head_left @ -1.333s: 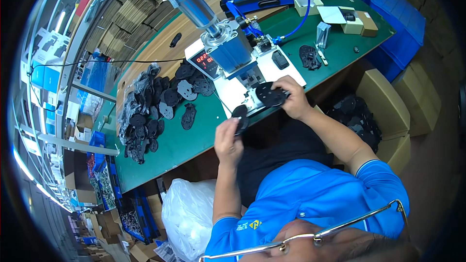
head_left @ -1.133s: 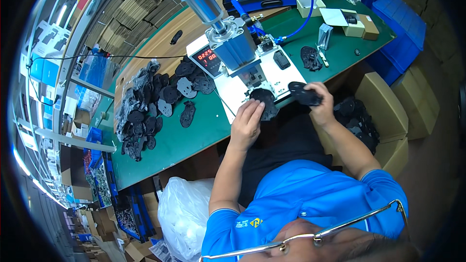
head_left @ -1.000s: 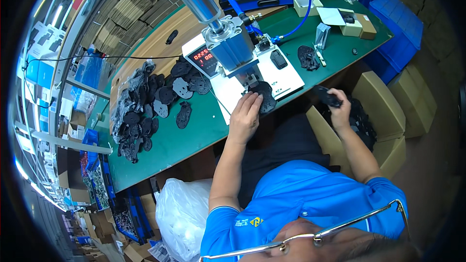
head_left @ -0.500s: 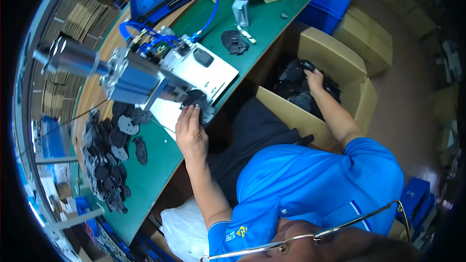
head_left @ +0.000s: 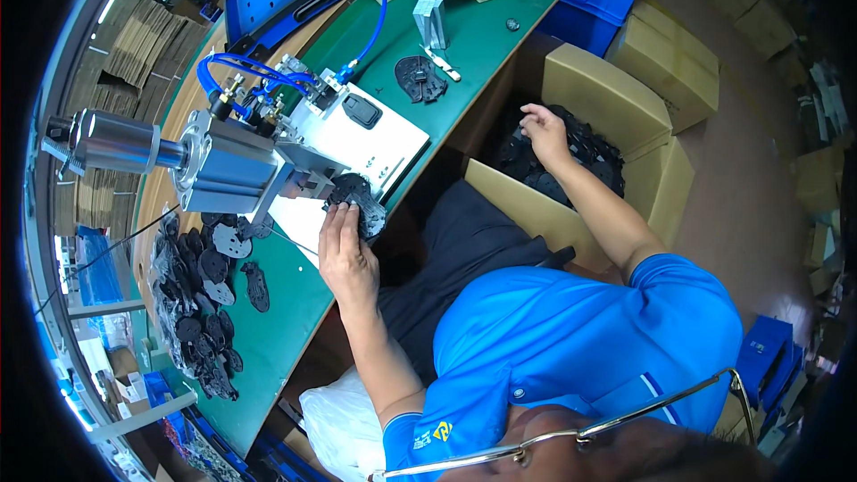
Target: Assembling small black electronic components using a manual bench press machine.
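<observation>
1. Left hand [head_left: 350, 261]: fingers together on flat black plastic plate [head_left: 366, 203], beside silver metal press [head_left: 228, 168]; thumb hidden, grip unclear.
2. Right hand [head_left: 547, 136]: half-curled, looks empty, above open brown cardboard box [head_left: 536, 207].

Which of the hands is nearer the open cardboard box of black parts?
Right. The right hand is over the open cardboard box; the left hand is well left of it, at the press, touching a black part.
</observation>
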Available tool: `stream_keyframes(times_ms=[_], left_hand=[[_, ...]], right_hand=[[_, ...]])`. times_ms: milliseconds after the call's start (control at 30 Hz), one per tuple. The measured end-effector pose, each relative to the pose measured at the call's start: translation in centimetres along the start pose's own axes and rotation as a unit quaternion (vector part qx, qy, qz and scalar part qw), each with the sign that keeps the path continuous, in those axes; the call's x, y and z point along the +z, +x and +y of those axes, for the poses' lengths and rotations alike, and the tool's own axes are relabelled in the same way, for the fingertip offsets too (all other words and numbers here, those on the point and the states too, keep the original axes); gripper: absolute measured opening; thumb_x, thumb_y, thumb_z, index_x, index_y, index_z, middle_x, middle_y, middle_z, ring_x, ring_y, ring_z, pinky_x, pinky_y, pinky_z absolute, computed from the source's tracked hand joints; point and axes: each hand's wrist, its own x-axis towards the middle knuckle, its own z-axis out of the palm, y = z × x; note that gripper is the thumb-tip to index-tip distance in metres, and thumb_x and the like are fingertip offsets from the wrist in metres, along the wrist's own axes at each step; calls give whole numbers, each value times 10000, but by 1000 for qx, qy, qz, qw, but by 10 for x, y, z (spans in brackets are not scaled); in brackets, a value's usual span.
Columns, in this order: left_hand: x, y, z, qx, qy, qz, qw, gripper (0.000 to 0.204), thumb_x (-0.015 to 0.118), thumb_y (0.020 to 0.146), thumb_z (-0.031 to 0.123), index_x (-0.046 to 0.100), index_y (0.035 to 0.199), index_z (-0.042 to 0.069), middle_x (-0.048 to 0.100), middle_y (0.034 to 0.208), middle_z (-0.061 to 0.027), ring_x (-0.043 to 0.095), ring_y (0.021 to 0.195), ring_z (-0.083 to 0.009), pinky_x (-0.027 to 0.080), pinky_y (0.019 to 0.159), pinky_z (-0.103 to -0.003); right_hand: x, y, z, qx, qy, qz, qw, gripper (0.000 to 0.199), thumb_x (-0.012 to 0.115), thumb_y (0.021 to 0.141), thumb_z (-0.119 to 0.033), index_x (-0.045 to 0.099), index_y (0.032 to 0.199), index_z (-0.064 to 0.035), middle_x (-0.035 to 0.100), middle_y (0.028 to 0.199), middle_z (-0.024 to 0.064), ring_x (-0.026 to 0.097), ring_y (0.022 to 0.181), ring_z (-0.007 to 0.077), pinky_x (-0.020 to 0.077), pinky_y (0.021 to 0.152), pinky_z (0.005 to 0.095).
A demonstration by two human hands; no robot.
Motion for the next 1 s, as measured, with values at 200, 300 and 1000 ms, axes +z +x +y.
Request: stream_keyframes(times_ms=[200, 300, 1000], left_hand=[[-1, 0, 0, 6, -20, 20, 1000, 601, 677, 840, -162, 803, 1375, 82, 788, 1424, -166, 735, 1388, -395, 605, 1175, -503], [-1, 3, 4, 15, -25, 30, 999, 544, 724, 833, -143, 807, 1327, 67, 802, 1396, -153, 751, 1359, -390, 626, 1139, -496], [-33, -21, -21, -13, -57, 47, 997, 652, 798, 892, 49, 654, 1526, 15, 681, 1544, -240, 608, 1494, -468, 472, 1279, -557]], right_hand=[[42, -33, -118, -135, 67, -101, 983, 180, 717, 1096, -43, 799, 1240, 26, 771, 1050, 56, 731, 918, 122, 602, 854, 298], [64, -52, -153, -247, 36, -166, 954, 153, 717, 1063, -14, 803, 1183, 28, 751, 1038, 86, 719, 901, 148, 576, 818, 319], [181, -89, -190, -523, -94, -256, 808, 463, 816, 777, -52, 824, 1238, -88, 717, 1210, 154, 702, 1153, 388, 526, 1047, 515]])
